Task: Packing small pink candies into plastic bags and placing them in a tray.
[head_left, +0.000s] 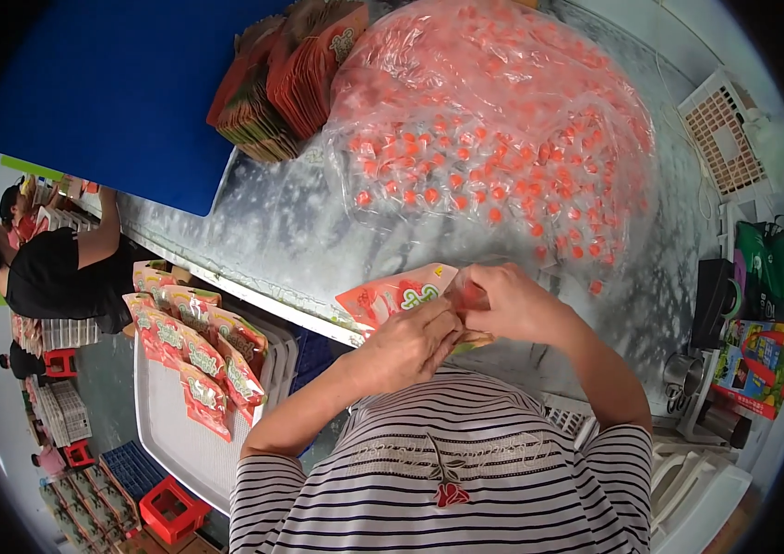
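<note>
Near the table's front edge, a red-and-white printed pouch [395, 292] lies tilted between my hands. My left hand [415, 340] is closed round its near side. At the pouch's right end, my right hand [514, 303] has its fingers closed on the edge; some fingertips are hidden, and a reddish patch shows between the hands. Beyond them spreads a large clear plastic bag [493, 69] with many small red balls in clear wrappers [493, 180]. One loose wrapped red ball [596, 287] sits just right of my right hand.
Stacks of flat pouches [304, 78] stand at the back left, beside a blue board [124, 83]. Left of the table, a white tray [166, 420] bears several filled pouches [193, 346]. A white basket [722, 134] stands far right. Another person [64, 272] works at far left.
</note>
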`<control>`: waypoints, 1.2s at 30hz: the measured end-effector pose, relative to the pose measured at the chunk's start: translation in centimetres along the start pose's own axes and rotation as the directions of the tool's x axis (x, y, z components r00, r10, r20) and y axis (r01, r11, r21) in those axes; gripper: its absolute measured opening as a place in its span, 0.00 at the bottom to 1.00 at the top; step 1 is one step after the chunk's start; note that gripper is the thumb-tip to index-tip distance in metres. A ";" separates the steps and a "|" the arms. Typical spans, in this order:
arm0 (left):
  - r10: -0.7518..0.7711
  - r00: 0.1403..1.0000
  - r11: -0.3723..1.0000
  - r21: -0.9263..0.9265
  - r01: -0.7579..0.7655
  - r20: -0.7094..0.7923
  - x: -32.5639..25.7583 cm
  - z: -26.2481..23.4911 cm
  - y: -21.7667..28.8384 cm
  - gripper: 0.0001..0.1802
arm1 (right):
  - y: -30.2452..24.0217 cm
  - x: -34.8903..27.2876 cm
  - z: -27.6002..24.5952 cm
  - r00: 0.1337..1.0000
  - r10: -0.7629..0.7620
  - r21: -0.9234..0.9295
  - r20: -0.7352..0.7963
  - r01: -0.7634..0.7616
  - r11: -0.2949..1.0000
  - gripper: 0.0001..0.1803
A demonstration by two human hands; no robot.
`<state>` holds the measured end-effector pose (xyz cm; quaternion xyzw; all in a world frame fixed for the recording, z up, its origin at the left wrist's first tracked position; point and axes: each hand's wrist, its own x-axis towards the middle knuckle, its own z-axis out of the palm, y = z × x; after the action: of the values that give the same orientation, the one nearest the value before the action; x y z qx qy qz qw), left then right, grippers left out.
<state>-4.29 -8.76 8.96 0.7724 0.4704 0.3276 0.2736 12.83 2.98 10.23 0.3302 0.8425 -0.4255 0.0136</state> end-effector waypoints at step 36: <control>0.041 0.998 0.999 -0.020 -0.042 -0.055 -0.3 0.7 1.0 0.13 | -3.0 -3.5 -1.1 0.946 -0.174 0.279 0.273 0.095 0.956 0.26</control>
<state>-3.30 -9.47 9.20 0.7700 0.4579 0.3589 0.2619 14.15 0.68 14.12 0.2034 0.7879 -0.5775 0.0656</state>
